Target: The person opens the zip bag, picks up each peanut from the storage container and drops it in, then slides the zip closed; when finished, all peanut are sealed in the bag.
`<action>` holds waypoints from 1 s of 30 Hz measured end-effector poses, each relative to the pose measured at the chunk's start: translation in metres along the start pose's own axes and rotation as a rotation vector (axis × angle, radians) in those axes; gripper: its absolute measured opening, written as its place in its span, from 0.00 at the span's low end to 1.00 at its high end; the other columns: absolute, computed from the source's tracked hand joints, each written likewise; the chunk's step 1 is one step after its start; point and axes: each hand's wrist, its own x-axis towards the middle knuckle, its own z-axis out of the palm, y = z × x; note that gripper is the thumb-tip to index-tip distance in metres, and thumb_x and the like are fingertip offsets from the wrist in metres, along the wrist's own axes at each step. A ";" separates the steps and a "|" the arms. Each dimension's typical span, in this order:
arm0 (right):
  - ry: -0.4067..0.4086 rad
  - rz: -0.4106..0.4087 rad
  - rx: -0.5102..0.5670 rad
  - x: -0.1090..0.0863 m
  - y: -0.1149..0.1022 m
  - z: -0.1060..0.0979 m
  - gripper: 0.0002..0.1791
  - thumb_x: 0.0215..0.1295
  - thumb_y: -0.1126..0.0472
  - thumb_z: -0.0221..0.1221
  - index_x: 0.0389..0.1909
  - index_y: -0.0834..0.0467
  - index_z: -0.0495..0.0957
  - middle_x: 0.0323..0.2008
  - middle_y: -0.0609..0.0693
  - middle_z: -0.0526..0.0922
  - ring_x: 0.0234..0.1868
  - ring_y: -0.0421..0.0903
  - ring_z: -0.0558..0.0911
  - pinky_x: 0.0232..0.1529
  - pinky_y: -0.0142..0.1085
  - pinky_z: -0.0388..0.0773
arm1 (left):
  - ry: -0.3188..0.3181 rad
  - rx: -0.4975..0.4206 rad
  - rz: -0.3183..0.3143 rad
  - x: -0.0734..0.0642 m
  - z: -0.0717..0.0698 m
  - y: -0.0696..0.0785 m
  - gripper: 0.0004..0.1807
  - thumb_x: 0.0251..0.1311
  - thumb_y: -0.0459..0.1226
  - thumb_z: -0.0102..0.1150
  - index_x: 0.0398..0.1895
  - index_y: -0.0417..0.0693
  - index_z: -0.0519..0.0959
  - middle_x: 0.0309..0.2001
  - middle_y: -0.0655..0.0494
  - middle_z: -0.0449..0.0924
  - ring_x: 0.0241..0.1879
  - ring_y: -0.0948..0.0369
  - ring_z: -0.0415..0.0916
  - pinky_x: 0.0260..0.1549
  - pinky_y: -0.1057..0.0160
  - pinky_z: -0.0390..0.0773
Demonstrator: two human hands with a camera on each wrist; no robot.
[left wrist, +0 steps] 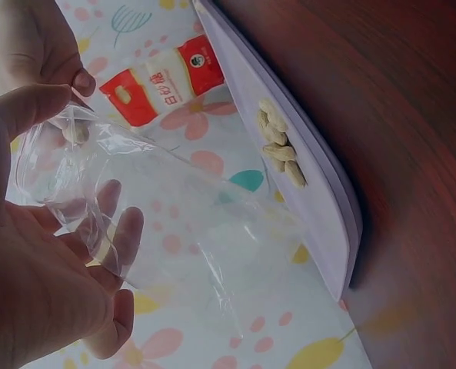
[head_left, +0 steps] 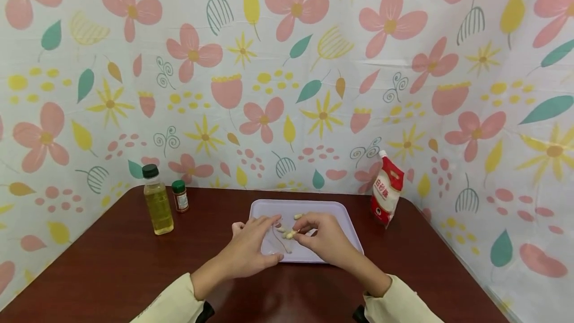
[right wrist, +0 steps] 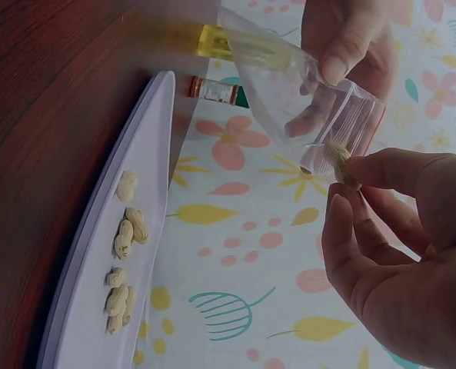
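My left hand point(head_left: 246, 249) holds a clear plastic zip bag point(left wrist: 189, 207) by its mouth, thumb on one side and fingers on the other. The bag hangs spread apart above a pale lilac tray point(head_left: 334, 208). Between thumb and fingertips, my right hand point(head_left: 329, 239) pinches an unshelled peanut point(right wrist: 340, 163) at the bag's mouth. Whether the peanut is past the rim, I cannot tell. Several more peanuts point(right wrist: 124, 238) lie on the tray below, partly hidden by my hands in the head view. The rest of the bag shows no contents.
On the left of the dark brown table point(head_left: 107, 248) stand a bottle of yellow oil point(head_left: 159, 208) and a small green-capped jar point(head_left: 181, 200). A red and white spouted pouch point(head_left: 386, 191) stands at the back right. Behind the table hangs a flowered cloth point(head_left: 287, 88).
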 end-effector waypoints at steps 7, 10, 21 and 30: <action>0.008 -0.005 0.014 0.002 0.000 0.002 0.03 0.57 0.68 0.69 0.32 0.59 0.85 0.37 0.52 0.86 0.33 0.41 0.85 0.32 0.34 0.80 | 0.009 0.002 0.010 0.000 0.001 -0.001 0.41 0.54 0.45 0.71 0.72 0.49 0.66 0.57 0.61 0.75 0.53 0.57 0.68 0.43 0.47 0.52; 0.014 -0.019 0.025 0.003 -0.001 0.004 0.03 0.57 0.68 0.69 0.31 0.60 0.85 0.38 0.53 0.86 0.32 0.42 0.85 0.32 0.34 0.80 | 0.006 -0.003 0.005 0.000 0.000 -0.001 0.41 0.54 0.46 0.71 0.72 0.49 0.66 0.57 0.61 0.75 0.53 0.57 0.68 0.43 0.47 0.51; -0.010 0.009 0.030 0.005 -0.008 0.009 0.03 0.57 0.66 0.70 0.31 0.58 0.85 0.35 0.47 0.86 0.31 0.40 0.84 0.30 0.33 0.80 | 0.025 -0.013 0.009 -0.002 -0.001 -0.003 0.41 0.54 0.45 0.71 0.72 0.50 0.66 0.57 0.61 0.75 0.53 0.57 0.68 0.43 0.49 0.52; 0.037 0.031 0.002 0.002 -0.007 0.005 0.03 0.61 0.65 0.67 0.35 0.59 0.85 0.36 0.46 0.86 0.32 0.41 0.84 0.31 0.34 0.80 | 0.020 -0.019 0.006 -0.003 -0.001 -0.003 0.41 0.55 0.45 0.71 0.72 0.50 0.66 0.56 0.61 0.75 0.54 0.57 0.68 0.43 0.49 0.52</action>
